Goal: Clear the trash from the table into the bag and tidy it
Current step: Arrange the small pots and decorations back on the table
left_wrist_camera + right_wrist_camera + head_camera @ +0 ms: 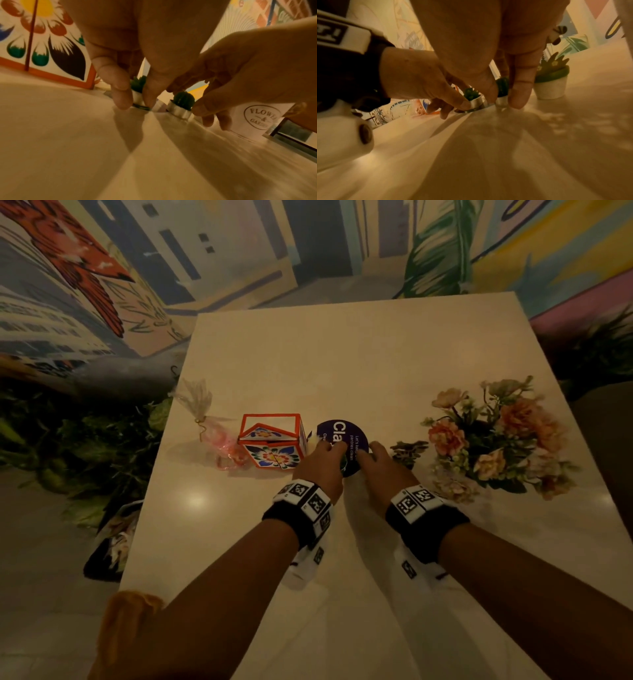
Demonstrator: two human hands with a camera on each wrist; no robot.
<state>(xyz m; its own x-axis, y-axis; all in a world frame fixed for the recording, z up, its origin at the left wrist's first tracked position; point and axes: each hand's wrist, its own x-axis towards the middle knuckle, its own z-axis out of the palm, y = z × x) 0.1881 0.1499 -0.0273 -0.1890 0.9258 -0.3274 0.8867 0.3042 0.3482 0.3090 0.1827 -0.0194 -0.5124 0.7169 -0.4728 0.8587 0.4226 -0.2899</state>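
A round purple disc (pixel 342 430) with white lettering lies mid-table. Two tiny green cactus candles in metal cups stand at its near edge. My left hand (pixel 330 449) pinches the left candle (pixel 137 96) between thumb and finger. My right hand (pixel 364 454) pinches the right candle (pixel 182 106) the same way. In the right wrist view the right candle (pixel 502 93) sits between my fingers, with the left candle (pixel 473 100) beside it. Both cups appear to rest on the disc. A crumpled clear wrapper (pixel 209 422) with pink inside lies to the left.
A floral orange-edged box (pixel 270 445) stands just left of the disc. A pot of peach flowers (pixel 496 440) and a small potted plant (pixel 409 451) stand to the right. A dark bag (pixel 113 542) sits on the floor at the table's (pixel 342 354) left edge.
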